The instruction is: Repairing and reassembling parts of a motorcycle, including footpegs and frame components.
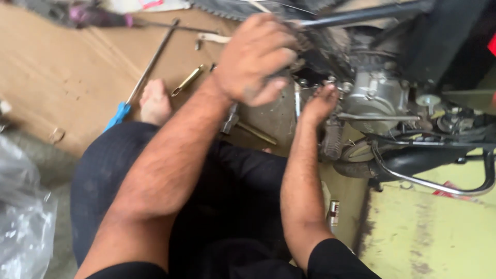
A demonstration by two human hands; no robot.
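Cardboard point(62, 67) at the left carries a blue-handled screwdriver point(138, 88), then the left hand point(256, 57), fingers curled over something hidden, and the right hand point(320, 101), fingertips pressed to the grey engine casing point(374, 98), seem mid-fastening, needing steady alignment next.

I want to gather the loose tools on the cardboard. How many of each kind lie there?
Blue-handled screwdriver: 1
Purple-handled screwdriver: 1
Brass-coloured rods: 2
Total: 4
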